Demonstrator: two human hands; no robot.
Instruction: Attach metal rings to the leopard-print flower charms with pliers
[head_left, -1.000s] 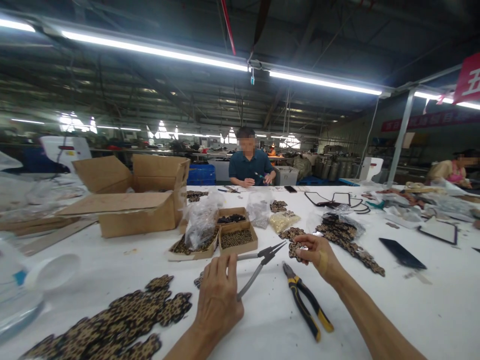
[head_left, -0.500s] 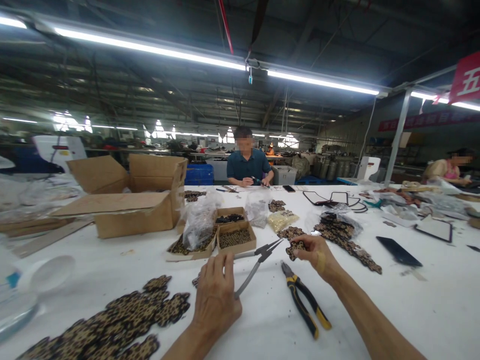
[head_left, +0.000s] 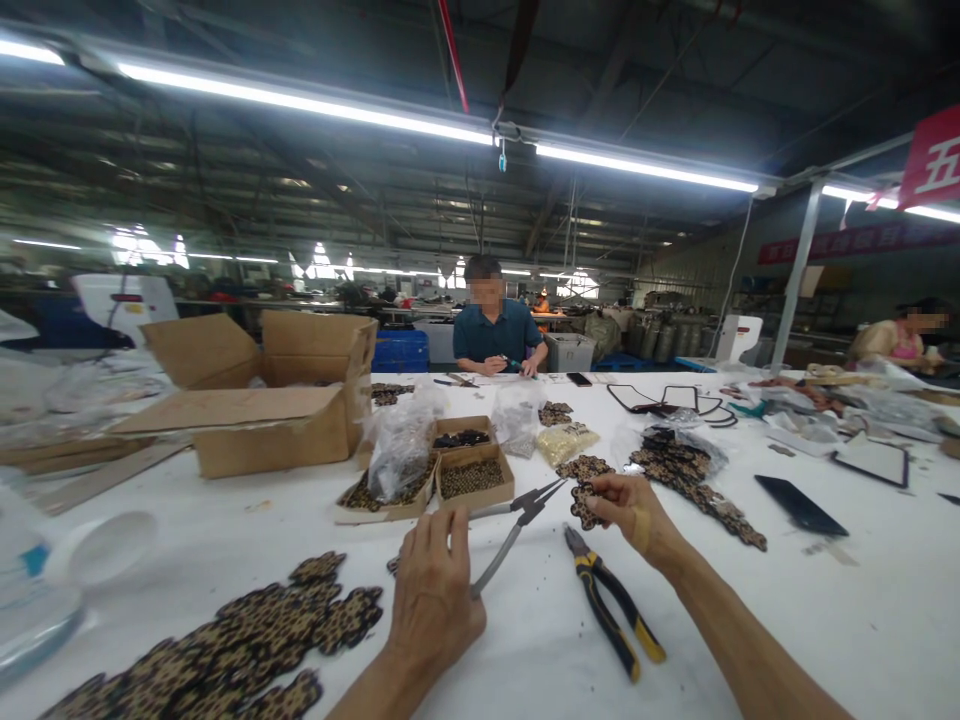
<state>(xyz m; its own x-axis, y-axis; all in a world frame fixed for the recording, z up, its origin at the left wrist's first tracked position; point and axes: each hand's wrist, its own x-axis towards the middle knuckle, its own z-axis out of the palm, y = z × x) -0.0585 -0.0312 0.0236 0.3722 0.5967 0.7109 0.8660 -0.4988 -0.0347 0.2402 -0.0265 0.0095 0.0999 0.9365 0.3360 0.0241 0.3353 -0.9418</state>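
- Fingers of the right hand (head_left: 639, 512) pinch a leopard-print patch (head_left: 583, 508) at its edge, just beside the tips of the grey-handled pliers (head_left: 531, 509).
- Left hand (head_left: 436, 590) curls round those handles, over the bench (head_left: 536, 640).
- Best to steady the patch, fingertips clear of the metal, and squeeze evenly.

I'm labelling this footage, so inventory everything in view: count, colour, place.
table: one, white, whole foreground
loose pliers: one, yellow and black, between forearms
leopard-print pieces: many, tan and black, left and right
large carton: one, brown, left
small boxes: at least two, brown, centre
plastic bags: several, clear, centre and sides
flat panel: one, black, right
frames: several, black, right
ceiling lights: several, white, overhead
other people: at least two, teal and pink tops, across and right
left hand: one, centre, holding grey pliers
right hand: one, centre right, pinching leopard-print piece
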